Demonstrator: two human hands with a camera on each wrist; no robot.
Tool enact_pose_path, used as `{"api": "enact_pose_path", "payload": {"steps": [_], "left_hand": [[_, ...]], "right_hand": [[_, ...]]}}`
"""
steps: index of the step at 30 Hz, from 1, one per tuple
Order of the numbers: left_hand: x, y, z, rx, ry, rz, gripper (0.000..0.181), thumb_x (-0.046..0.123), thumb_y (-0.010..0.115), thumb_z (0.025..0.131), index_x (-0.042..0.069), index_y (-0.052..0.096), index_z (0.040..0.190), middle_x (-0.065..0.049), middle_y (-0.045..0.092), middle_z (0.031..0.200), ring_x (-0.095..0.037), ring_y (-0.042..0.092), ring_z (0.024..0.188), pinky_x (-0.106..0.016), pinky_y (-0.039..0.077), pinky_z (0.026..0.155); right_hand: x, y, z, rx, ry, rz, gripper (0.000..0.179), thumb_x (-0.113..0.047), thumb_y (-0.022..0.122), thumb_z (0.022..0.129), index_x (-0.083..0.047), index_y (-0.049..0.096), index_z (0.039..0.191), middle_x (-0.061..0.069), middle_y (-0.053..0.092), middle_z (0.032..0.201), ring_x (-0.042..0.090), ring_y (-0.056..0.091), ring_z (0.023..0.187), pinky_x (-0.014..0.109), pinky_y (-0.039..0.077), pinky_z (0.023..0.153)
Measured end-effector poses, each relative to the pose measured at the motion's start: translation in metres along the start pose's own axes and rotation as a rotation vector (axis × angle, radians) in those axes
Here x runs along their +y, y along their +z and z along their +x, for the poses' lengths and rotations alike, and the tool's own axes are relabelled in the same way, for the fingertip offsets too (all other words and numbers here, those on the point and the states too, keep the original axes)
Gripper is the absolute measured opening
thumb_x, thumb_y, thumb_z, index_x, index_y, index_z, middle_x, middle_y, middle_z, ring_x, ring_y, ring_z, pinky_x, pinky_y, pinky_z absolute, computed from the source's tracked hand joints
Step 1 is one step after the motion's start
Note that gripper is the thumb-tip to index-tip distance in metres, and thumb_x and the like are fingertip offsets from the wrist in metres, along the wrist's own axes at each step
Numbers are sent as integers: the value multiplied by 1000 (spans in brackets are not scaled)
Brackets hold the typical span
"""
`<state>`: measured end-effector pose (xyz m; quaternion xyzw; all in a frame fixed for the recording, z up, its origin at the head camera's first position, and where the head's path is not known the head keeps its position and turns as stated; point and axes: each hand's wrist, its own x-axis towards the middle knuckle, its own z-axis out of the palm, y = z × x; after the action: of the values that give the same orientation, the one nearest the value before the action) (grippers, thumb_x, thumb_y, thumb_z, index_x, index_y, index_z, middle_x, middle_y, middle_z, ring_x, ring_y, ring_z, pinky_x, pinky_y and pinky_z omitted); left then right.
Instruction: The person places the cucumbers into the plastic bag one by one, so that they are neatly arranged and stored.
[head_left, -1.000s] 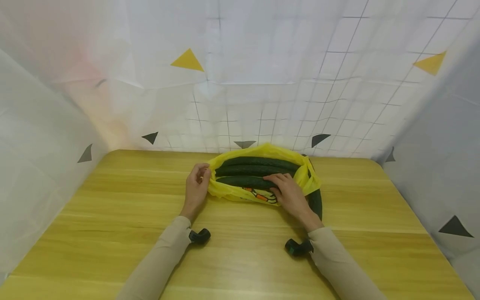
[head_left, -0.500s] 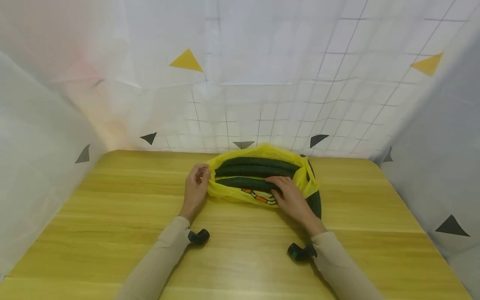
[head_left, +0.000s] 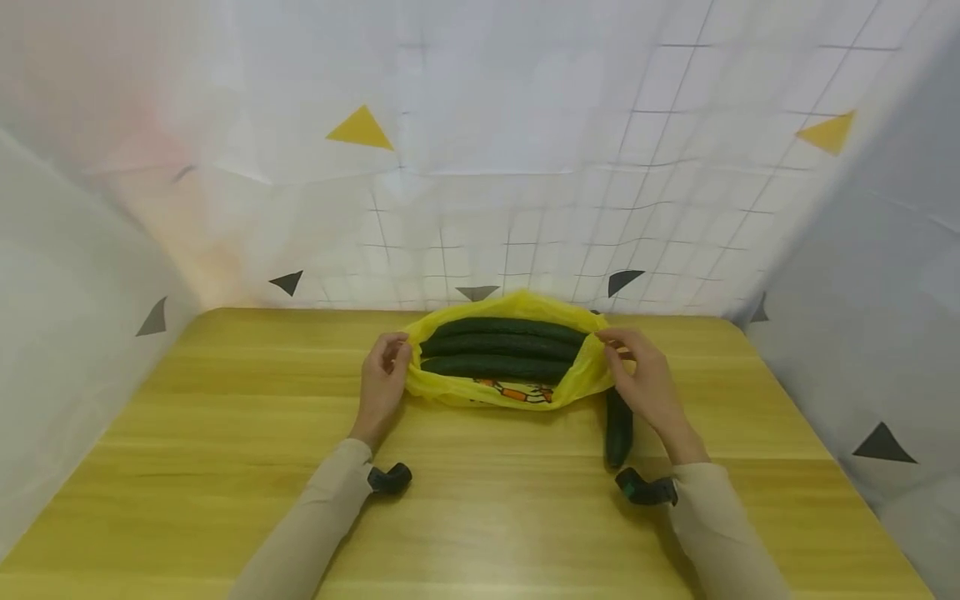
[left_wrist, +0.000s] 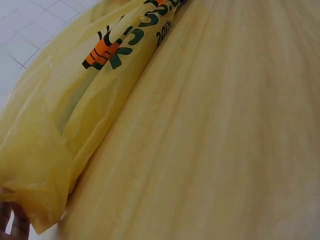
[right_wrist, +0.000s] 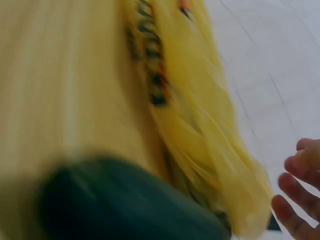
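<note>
A yellow plastic bag [head_left: 450,387] lies with its mouth spread wide near the back of the table. Inside, three dark green cucumbers [head_left: 498,344] lie side by side. My left hand [head_left: 382,375] pinches the bag's left edge; in the left wrist view only a few fingertips [left_wrist: 19,220] show at the bag's corner. At the bag's right end is my right hand [head_left: 648,379]; in the right wrist view its fingers [right_wrist: 297,192] are loosely bent and hold nothing. Another cucumber [head_left: 618,429] lies outside the bag, pointing toward me, partly hidden by the bag and right hand.
The wooden table [head_left: 480,517] stretches out in front of the bag and to both sides. A white sheet [head_left: 487,108] with a grid and triangles hangs close behind the table's back edge. More sheets stand left and right.
My right hand has left the front cucumber in the bag and moved right to the bag's right edge. More of the outside cucumber shows. My left hand keeps its hold.
</note>
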<state>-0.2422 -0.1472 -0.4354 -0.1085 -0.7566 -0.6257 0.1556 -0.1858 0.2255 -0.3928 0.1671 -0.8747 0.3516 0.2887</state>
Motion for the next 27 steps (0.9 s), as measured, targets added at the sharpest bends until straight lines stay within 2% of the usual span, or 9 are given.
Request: {"api": "enact_pose_path", "payload": {"steps": [6, 8, 15, 19, 24, 27], "left_hand": [[25, -5, -7, -23, -9, 15, 27, 16, 51, 98, -1, 56, 118, -18, 63, 98, -13, 56, 86, -18, 44, 73], [26, -6, -7, -26, -32, 11, 28, 19, 51, 98, 1, 57, 119, -18, 63, 100, -14, 56, 87, -18, 44, 75], [29, -6, -8, -36, -53, -2, 28, 19, 51, 98, 1, 57, 119, -19, 61, 99, -17, 56, 87, -18, 44, 76], [29, -5, -8, -35, -58, 2, 28, 19, 52, 98, 1, 57, 118, -19, 61, 99, -13, 56, 87, -18, 44, 77], [29, -4, -7, -33, -44, 8, 29, 20, 52, 98, 0, 57, 118, -19, 61, 98, -13, 55, 85, -18, 44, 75], [30, -4, -7, -35, -34, 4, 29, 19, 52, 98, -1, 57, 118, -20, 61, 97, -14, 55, 85, -18, 44, 74]], "right_hand": [[20, -23, -2, 0, 173, -7, 31, -13, 51, 97, -10, 54, 128, 13, 66, 99, 27, 65, 78, 7, 45, 71], [26, -28, -5, -24, 209, -15, 33, -14, 51, 97, -10, 53, 130, 15, 65, 99, 29, 65, 77, 10, 47, 68], [37, -36, -14, -192, 389, -24, 35, -20, 47, 99, -7, 50, 131, 21, 60, 107, 30, 65, 78, 26, 52, 57], [41, -37, -18, -282, 476, -27, 40, -25, 46, 99, -5, 46, 134, 24, 58, 113, 30, 64, 82, 30, 51, 59], [46, -34, -20, -402, 569, 42, 50, -31, 48, 97, -4, 40, 138, 27, 52, 121, 26, 64, 85, 32, 55, 64], [46, -33, -20, -447, 595, 58, 54, -33, 49, 97, -2, 37, 140, 28, 51, 122, 23, 64, 80, 33, 56, 63]]}}
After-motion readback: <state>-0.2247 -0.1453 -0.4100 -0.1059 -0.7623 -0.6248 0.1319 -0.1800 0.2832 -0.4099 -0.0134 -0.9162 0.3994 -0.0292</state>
